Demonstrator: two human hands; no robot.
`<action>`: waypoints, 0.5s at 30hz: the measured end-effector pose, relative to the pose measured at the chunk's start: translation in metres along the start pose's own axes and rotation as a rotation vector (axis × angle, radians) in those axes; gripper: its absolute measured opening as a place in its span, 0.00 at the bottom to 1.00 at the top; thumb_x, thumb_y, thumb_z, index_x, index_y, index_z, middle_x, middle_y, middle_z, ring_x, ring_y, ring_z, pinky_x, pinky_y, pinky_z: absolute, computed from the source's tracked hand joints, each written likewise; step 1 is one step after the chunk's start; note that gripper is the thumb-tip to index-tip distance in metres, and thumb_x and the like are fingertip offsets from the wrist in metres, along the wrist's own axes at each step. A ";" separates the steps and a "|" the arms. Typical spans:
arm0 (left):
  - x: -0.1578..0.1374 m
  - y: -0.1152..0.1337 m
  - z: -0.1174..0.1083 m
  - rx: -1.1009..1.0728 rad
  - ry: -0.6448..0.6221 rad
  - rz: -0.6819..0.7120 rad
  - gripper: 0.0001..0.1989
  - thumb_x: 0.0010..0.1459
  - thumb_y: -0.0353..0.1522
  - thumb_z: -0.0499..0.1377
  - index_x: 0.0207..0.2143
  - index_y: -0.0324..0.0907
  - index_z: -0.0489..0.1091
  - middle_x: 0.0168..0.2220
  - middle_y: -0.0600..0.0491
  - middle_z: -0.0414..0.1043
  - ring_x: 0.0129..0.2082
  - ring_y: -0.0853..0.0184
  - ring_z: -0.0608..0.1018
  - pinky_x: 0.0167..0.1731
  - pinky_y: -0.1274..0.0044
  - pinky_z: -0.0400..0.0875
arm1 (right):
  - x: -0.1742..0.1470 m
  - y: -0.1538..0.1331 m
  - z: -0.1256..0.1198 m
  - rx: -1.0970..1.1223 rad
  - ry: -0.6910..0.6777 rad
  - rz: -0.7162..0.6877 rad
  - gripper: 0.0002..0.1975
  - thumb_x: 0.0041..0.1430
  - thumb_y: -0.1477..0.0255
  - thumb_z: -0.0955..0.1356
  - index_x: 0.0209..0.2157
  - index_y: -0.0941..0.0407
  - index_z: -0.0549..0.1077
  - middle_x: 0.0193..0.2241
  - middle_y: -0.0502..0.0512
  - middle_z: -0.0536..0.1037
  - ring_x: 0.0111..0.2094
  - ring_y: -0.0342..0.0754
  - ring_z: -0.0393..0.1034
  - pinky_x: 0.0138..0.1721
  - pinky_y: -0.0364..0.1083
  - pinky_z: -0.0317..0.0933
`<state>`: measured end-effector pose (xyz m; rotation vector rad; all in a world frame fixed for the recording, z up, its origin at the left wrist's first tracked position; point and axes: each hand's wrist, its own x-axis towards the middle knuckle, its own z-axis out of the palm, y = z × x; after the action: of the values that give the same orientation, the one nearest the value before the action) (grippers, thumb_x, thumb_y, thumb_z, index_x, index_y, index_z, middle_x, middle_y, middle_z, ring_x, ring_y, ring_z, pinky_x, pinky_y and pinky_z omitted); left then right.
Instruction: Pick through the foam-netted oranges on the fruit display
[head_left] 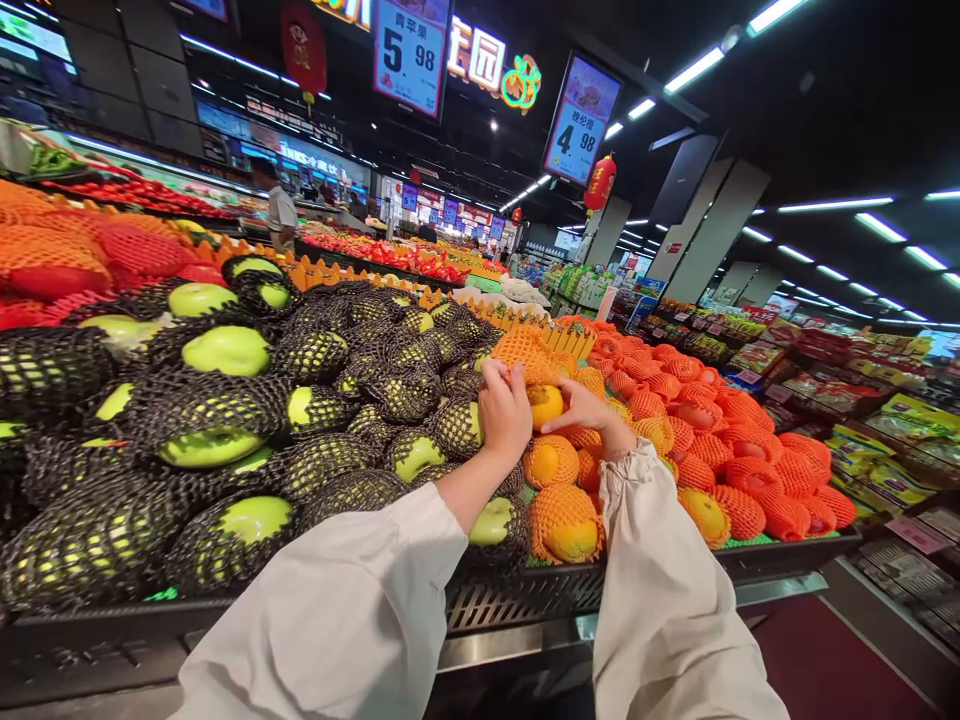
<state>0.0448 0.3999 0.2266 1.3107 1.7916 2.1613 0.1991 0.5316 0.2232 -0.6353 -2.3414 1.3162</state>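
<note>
Both my hands are over a row of oranges in foam nets. My left hand (507, 408) is closed, its fingers bent at an orange foam net (529, 352). My right hand (589, 412) curves around the right side of an orange (545, 406) whose skin shows bare below that net, thumb beneath it. Whether net and fruit are one piece I cannot tell. Just below lie a netted orange (551, 462) and a larger netted orange (567, 525). Green apples (226, 350) in black foam nets are heaped left of my left hand.
Fruit in red-orange nets (739, 450) is piled on the right. A black crate edge (517, 605) and metal rail run along the front. Price screens (583, 118) hang overhead. A person (282, 212) stands in the far left aisle. Packaged goods (874, 450) fill shelves at right.
</note>
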 end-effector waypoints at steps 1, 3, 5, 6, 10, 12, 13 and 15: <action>-0.001 0.001 0.000 0.001 -0.006 -0.010 0.13 0.74 0.40 0.52 0.42 0.38 0.63 0.33 0.53 0.63 0.29 0.68 0.67 0.32 0.76 0.66 | 0.001 0.002 0.001 -0.018 0.000 0.021 0.46 0.33 0.70 0.83 0.57 0.60 0.70 0.60 0.63 0.70 0.60 0.58 0.65 0.66 0.56 0.57; -0.002 0.002 0.000 -0.012 -0.027 -0.019 0.12 0.74 0.39 0.52 0.41 0.39 0.63 0.32 0.53 0.62 0.29 0.68 0.67 0.32 0.76 0.65 | 0.004 0.002 0.003 0.046 -0.050 0.034 0.43 0.36 0.69 0.82 0.56 0.60 0.70 0.60 0.63 0.70 0.60 0.57 0.66 0.66 0.56 0.58; -0.003 0.002 0.000 -0.043 -0.036 -0.028 0.12 0.74 0.39 0.52 0.40 0.39 0.63 0.32 0.54 0.62 0.28 0.68 0.67 0.31 0.76 0.64 | 0.004 -0.002 0.005 0.186 -0.079 0.002 0.38 0.40 0.69 0.81 0.54 0.59 0.72 0.59 0.61 0.72 0.60 0.55 0.67 0.66 0.54 0.58; -0.003 0.002 0.000 -0.067 -0.032 -0.033 0.13 0.74 0.40 0.52 0.40 0.39 0.63 0.32 0.53 0.62 0.28 0.68 0.67 0.31 0.77 0.64 | 0.003 -0.006 0.005 0.235 -0.082 -0.005 0.36 0.41 0.69 0.81 0.53 0.59 0.72 0.58 0.61 0.73 0.59 0.55 0.68 0.66 0.53 0.59; -0.003 -0.001 0.002 -0.174 0.001 -0.063 0.16 0.73 0.43 0.52 0.38 0.40 0.61 0.32 0.53 0.61 0.30 0.68 0.66 0.31 0.76 0.64 | -0.003 -0.018 0.001 0.284 -0.016 0.085 0.33 0.33 0.75 0.79 0.47 0.59 0.73 0.56 0.62 0.74 0.52 0.57 0.74 0.58 0.54 0.67; -0.001 -0.002 0.004 -0.228 0.001 -0.109 0.16 0.73 0.43 0.53 0.38 0.39 0.62 0.33 0.53 0.61 0.31 0.67 0.68 0.34 0.75 0.66 | -0.005 -0.016 -0.001 0.335 0.023 0.106 0.32 0.30 0.77 0.78 0.44 0.59 0.74 0.54 0.61 0.75 0.51 0.58 0.74 0.52 0.53 0.71; 0.000 -0.003 0.006 -0.261 -0.015 -0.141 0.15 0.73 0.42 0.53 0.38 0.39 0.62 0.33 0.52 0.62 0.32 0.67 0.68 0.35 0.74 0.67 | -0.007 -0.013 -0.002 0.367 0.034 0.118 0.31 0.29 0.78 0.77 0.43 0.59 0.74 0.53 0.60 0.76 0.51 0.58 0.73 0.51 0.52 0.71; 0.001 -0.003 0.009 -0.352 -0.103 -0.211 0.15 0.73 0.40 0.54 0.37 0.39 0.63 0.34 0.52 0.63 0.33 0.67 0.70 0.38 0.74 0.68 | -0.009 -0.005 -0.001 0.448 0.098 0.169 0.29 0.26 0.78 0.76 0.39 0.58 0.75 0.47 0.60 0.78 0.52 0.60 0.72 0.50 0.52 0.71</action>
<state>0.0482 0.4087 0.2242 1.0768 1.3625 2.1238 0.2061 0.5247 0.2270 -0.7395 -1.8555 1.7667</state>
